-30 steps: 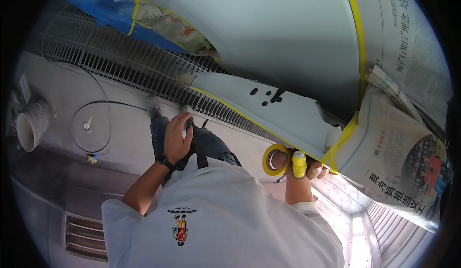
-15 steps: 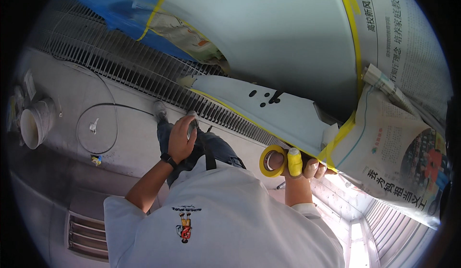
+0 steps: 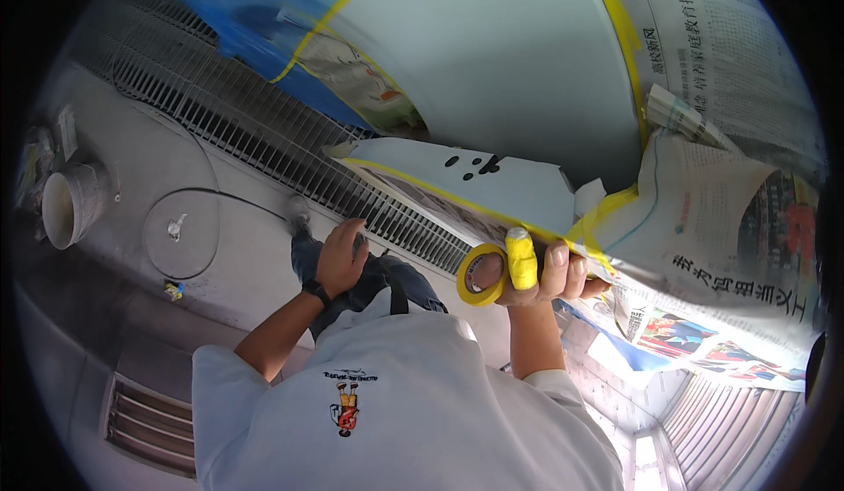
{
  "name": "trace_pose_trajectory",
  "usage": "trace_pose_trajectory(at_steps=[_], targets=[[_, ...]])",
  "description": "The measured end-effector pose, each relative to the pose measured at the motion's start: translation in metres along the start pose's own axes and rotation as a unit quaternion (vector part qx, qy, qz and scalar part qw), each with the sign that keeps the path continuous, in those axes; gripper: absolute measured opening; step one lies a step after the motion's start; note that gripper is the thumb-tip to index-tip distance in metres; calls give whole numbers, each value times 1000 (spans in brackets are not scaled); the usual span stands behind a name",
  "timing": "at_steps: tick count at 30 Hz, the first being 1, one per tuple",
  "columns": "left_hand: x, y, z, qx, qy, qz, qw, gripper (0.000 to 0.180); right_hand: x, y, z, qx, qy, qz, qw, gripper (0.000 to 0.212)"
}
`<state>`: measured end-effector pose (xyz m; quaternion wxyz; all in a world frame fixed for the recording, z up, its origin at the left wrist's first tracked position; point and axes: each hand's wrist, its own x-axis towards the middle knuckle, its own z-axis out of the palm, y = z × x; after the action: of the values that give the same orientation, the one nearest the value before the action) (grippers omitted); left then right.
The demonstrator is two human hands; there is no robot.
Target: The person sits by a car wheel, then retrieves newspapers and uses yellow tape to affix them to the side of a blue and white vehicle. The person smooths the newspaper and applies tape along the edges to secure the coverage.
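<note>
My right hand (image 3: pixel 552 282) grips a roll of yellow masking tape (image 3: pixel 467 288), with its ring at the thumb side. One finger of that hand is wrapped in yellow tape (image 3: pixel 522 261). The fingers are at the lower edge of a pale grey vehicle panel (image 3: pixel 413 159), where yellow edge tape (image 3: pixel 587 232) meets newspaper (image 3: pixel 633 227). I cannot tell whether they touch it. Away from the panel, my left hand (image 3: pixel 338 264) hangs over my legs, its fingers loosely extended and apart, with nothing visible in them. A dark watch is on that wrist.
Blue plastic sheeting (image 3: pixel 224 7) covers part of the vehicle at upper left. A floor grating (image 3: pixel 202 78) runs under the panel. On the left floor lie a looped black hose (image 3: pixel 219 227), a white bucket (image 3: pixel 63 210) and crumpled scraps (image 3: pixel 176 227).
My right hand and the tape roll have moved up and slightly left, nearer the panel's lower edge. The view has shifted, showing more newspaper beneath the panel. My left hand stays over my legs.
</note>
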<state>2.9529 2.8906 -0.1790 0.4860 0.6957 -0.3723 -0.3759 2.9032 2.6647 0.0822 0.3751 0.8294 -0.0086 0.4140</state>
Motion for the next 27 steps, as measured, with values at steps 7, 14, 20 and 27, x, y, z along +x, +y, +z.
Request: trace_pose_trajectory(at_steps=[7,14,20,27], targets=[[-23,5,12,31,11,11,999,47,15,-7,-8,47,-26,42,998,43],[-46,-1,32,54,4,-2,999,50,27,-5,-9,62,-70,55,994,39],[-73,9,43,60,29,11,998,50,46,-4,-14,49,-74,72,993,38],[-100,17,47,105,26,22,994,48,55,2,-16,62,-53,75,994,29]])
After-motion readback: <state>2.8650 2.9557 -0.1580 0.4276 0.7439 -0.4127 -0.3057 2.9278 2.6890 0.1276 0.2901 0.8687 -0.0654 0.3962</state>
